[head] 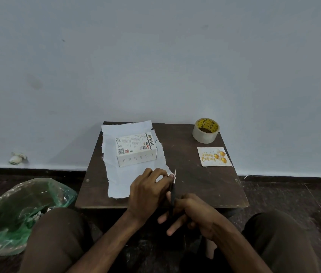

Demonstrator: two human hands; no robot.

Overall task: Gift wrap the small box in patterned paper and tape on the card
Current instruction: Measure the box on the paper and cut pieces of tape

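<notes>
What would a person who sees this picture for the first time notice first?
Probably the white printed cardboard box lying on the white sheet of paper at the left of the small dark wooden table. At its near edge, the left hand pinches the paper while the right hand holds a dark slim tool, likely scissors.

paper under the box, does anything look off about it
Yes. The paper has ragged, torn-looking edges along its left side and near end, not clean straight cuts.
</notes>
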